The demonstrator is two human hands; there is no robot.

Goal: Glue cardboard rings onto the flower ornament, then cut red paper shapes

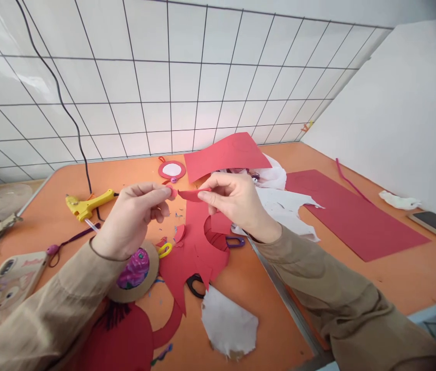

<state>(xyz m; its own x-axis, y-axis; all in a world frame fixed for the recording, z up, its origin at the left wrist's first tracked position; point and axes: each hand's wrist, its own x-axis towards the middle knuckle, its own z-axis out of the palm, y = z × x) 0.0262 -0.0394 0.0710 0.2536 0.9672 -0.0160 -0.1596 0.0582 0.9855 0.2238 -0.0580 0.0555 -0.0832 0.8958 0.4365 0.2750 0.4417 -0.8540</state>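
Observation:
Both hands are raised over the orange table, fingertips close together. In my left hand (138,214), a small red paper piece (172,192) is pinched between thumb and forefinger. My right hand (237,198) grips a narrow curved red paper scrap (190,196) whose tip points toward the left hand. A slim gap shows between the two pieces. Below them lie red paper offcuts (196,247) with curved cut edges, partly covering black-handled scissors (195,286). A round cardboard disc (150,278) with a purple fabric flower sits under my left wrist.
A yellow glue gun (90,205) and a phone in a cartoon case (17,283) lie at left. Red card sheets (349,216) and white cloth (287,208) spread at right. A white-centred red ring (171,169) lies near the tiled wall. A metal seam (287,304) crosses the table.

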